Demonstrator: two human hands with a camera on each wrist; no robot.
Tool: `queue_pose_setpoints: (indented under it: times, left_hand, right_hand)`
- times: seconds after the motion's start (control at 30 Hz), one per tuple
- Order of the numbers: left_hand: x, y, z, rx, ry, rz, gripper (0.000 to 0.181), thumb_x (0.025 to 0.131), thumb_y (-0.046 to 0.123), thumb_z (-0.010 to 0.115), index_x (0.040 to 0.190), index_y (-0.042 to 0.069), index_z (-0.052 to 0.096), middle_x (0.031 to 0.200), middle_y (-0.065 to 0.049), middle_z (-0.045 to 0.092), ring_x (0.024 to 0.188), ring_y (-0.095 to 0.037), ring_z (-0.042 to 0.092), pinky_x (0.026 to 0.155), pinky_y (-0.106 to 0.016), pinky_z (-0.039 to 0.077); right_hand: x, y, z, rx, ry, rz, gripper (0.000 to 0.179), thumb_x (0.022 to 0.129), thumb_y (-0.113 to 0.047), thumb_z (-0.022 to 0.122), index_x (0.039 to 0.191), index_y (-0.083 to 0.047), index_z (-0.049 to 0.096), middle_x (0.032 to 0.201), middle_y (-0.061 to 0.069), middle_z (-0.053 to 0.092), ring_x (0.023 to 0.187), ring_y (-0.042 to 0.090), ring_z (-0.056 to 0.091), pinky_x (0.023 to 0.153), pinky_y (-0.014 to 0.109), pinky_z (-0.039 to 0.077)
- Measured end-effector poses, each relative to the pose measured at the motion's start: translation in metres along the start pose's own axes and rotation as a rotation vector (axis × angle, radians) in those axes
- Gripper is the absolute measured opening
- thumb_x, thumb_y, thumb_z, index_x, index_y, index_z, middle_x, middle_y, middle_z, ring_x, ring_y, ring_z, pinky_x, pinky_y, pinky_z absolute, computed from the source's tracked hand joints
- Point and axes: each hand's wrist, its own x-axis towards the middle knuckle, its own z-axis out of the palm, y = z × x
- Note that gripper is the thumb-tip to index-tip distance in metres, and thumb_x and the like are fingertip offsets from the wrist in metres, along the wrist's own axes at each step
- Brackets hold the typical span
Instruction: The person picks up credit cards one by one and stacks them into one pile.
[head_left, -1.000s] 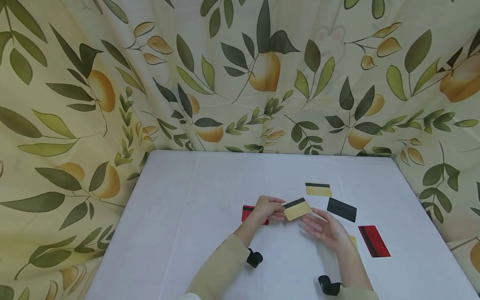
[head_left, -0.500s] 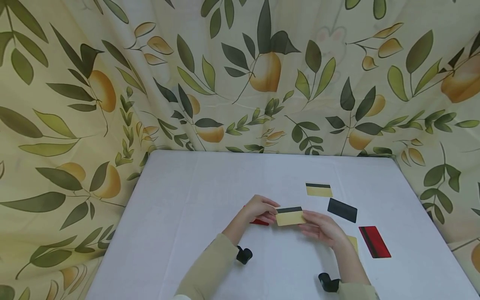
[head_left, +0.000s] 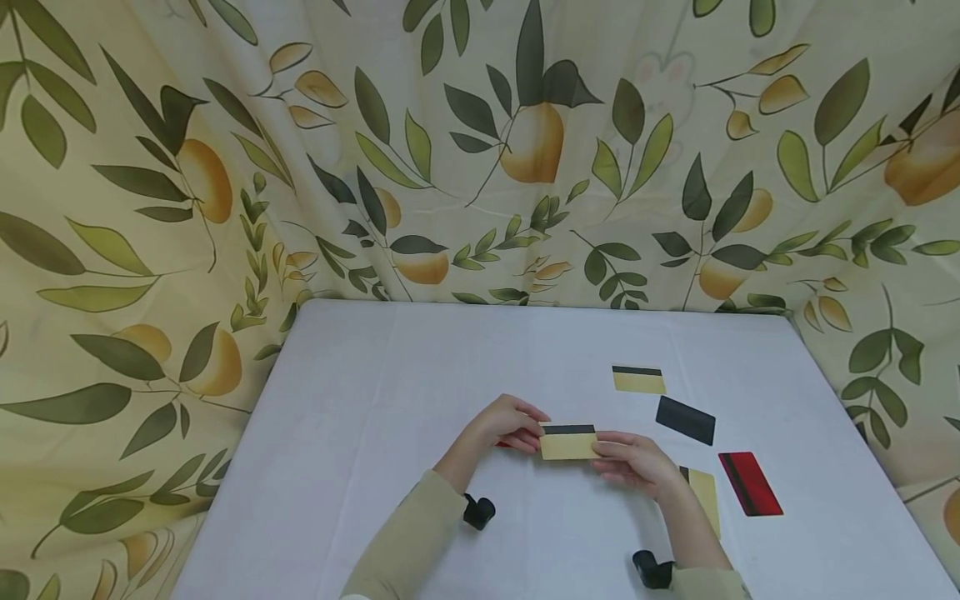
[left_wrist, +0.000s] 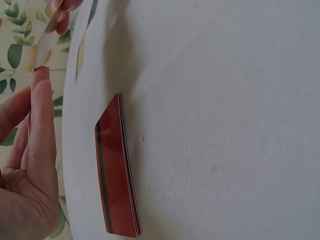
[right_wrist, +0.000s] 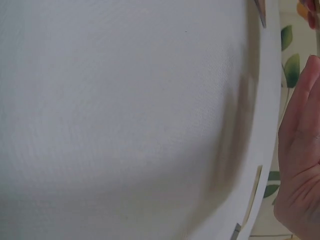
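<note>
A yellow card with a dark stripe along its top (head_left: pixel 567 444) is held above the white table. My left hand (head_left: pixel 508 421) pinches its left end, and my right hand (head_left: pixel 637 461) pinches the right end. In the left wrist view the card (left_wrist: pixel 46 42) shows edge-on above the fingertips of my left hand (left_wrist: pixel 35 160). Below that hand a small stack of red cards (left_wrist: pixel 117 170) lies on the cloth; the head view has it mostly hidden. The right wrist view catches only part of my right hand (right_wrist: pixel 302 155).
Right of my hands lie a yellow striped card (head_left: pixel 639 380), a black card (head_left: pixel 686 420) and a red striped card (head_left: pixel 751 483). Another yellow card (head_left: pixel 703 500) is partly covered by my right forearm. A leaf-patterned curtain (head_left: pixel 480 150) hangs behind the white table (head_left: pixel 360 375).
The held yellow card has come left and slightly nearer, turning from tilted to level. My right hand has taken its right end. My left hand has moved left, covering more of the red stack.
</note>
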Motion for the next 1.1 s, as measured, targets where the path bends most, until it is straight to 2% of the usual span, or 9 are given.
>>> queue_pose_setpoints:
  times: [0.13, 0.27, 0.4, 0.6, 0.77, 0.93, 1.1]
  left_hand:
    - [-0.001, -0.002, -0.002, 0.011, 0.004, 0.005, 0.021, 0.079, -0.001, 0.064, 0.099, 0.004, 0.069, 0.077, -0.012, 0.068, 0.052, -0.013, 0.062, 0.056, -0.031, 0.056]
    - [-0.001, -0.003, -0.003, 0.0, 0.033, 0.002, 0.019, 0.081, 0.004, 0.065, 0.099, 0.006, 0.069, 0.078, -0.011, 0.068, 0.054, -0.013, 0.063, 0.056, -0.03, 0.056]
    - [0.0, -0.006, -0.004, -0.06, 0.07, 0.011, 0.021, 0.081, 0.011, 0.067, 0.102, 0.008, 0.068, 0.079, -0.01, 0.069, 0.059, -0.016, 0.066, 0.058, -0.032, 0.057]
    - [-0.004, -0.013, -0.005, -0.126, 0.109, 0.059, 0.032, 0.082, 0.015, 0.067, 0.112, 0.006, 0.063, 0.085, -0.01, 0.069, 0.066, -0.021, 0.068, 0.063, -0.035, 0.056]
    - [-0.013, -0.02, -0.003, -0.177, 0.122, 0.087, 0.033, 0.082, 0.014, 0.067, 0.113, 0.004, 0.062, 0.088, -0.013, 0.069, 0.074, -0.026, 0.068, 0.066, -0.038, 0.056]
    - [-0.017, -0.028, -0.001, -0.235, 0.147, 0.121, 0.032, 0.081, 0.012, 0.067, 0.111, 0.001, 0.062, 0.088, -0.016, 0.069, 0.076, -0.028, 0.068, 0.067, -0.042, 0.055]
    - [-0.022, -0.034, -0.003, -0.255, 0.206, 0.157, 0.032, 0.081, 0.009, 0.067, 0.111, 0.0, 0.062, 0.086, -0.017, 0.069, 0.073, -0.027, 0.068, 0.067, -0.042, 0.055]
  right_hand:
    - [0.002, 0.0, 0.002, -0.001, 0.005, 0.011, 0.059, 0.083, -0.016, 0.067, 0.131, 0.007, 0.041, 0.085, 0.005, 0.069, 0.073, 0.015, 0.068, 0.065, 0.026, 0.056]
    - [0.003, -0.002, 0.004, 0.021, 0.001, 0.02, 0.059, 0.084, -0.015, 0.066, 0.132, 0.006, 0.04, 0.085, 0.005, 0.069, 0.073, 0.014, 0.068, 0.065, 0.025, 0.056]
    - [0.003, -0.004, 0.007, 0.077, 0.006, 0.026, 0.055, 0.085, -0.013, 0.064, 0.132, 0.005, 0.041, 0.083, 0.005, 0.069, 0.074, 0.014, 0.068, 0.065, 0.024, 0.056]
    - [0.006, -0.006, 0.013, 0.172, 0.051, 0.023, 0.049, 0.086, -0.012, 0.062, 0.13, 0.001, 0.045, 0.082, 0.004, 0.069, 0.076, 0.015, 0.068, 0.068, 0.025, 0.055]
    - [0.008, -0.005, 0.02, 0.245, 0.081, 0.003, 0.043, 0.086, -0.012, 0.063, 0.126, -0.003, 0.049, 0.082, 0.001, 0.069, 0.076, 0.014, 0.068, 0.07, 0.025, 0.055]
    - [0.008, -0.004, 0.03, 0.251, 0.12, -0.002, 0.044, 0.087, -0.012, 0.062, 0.127, -0.003, 0.048, 0.083, 0.0, 0.068, 0.074, 0.012, 0.068, 0.068, 0.024, 0.055]
    - [0.009, -0.004, 0.039, 0.257, 0.122, -0.008, 0.042, 0.086, -0.01, 0.062, 0.125, -0.002, 0.05, 0.083, 0.0, 0.068, 0.072, 0.012, 0.067, 0.067, 0.024, 0.055]
